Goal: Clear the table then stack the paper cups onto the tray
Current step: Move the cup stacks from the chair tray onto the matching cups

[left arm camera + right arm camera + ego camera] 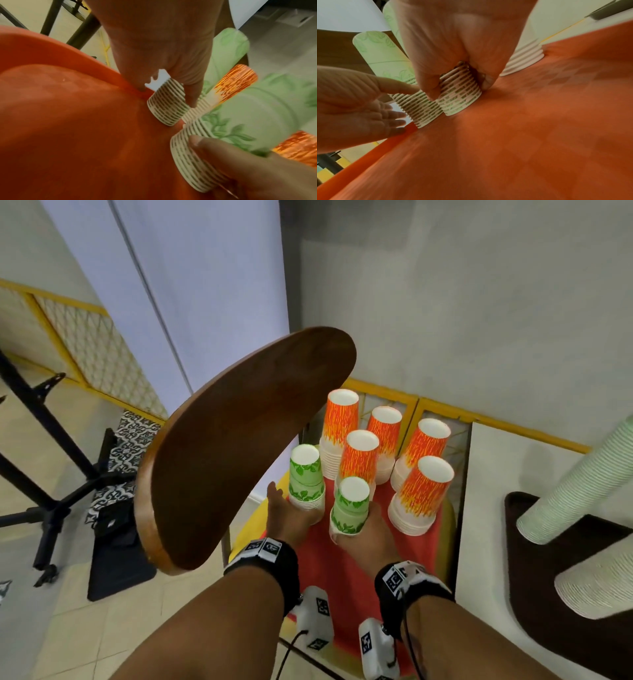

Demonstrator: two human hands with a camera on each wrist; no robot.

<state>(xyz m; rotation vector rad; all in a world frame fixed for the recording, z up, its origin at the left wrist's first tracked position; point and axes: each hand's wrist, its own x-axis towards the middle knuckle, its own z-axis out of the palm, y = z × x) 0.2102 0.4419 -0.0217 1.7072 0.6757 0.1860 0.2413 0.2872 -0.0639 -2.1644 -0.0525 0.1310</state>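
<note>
My right hand (368,530) grips the near green cup stack (351,505) standing on the red tray (329,563). My left hand (287,517) lies open-fingered against the other green stack (306,477) at the tray's left rim. 5 orange stacks (359,460) crowd the far half; the near tray surface is bare.

Tray (346,573) front edge cut off; wrist views blurred.

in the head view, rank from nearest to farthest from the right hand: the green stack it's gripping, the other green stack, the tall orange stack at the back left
1. Green stack gripped by the right hand, on the red tray.
2. Other green stack, to the left, at the left hand.
3. Tall orange stack, far back left.
</note>
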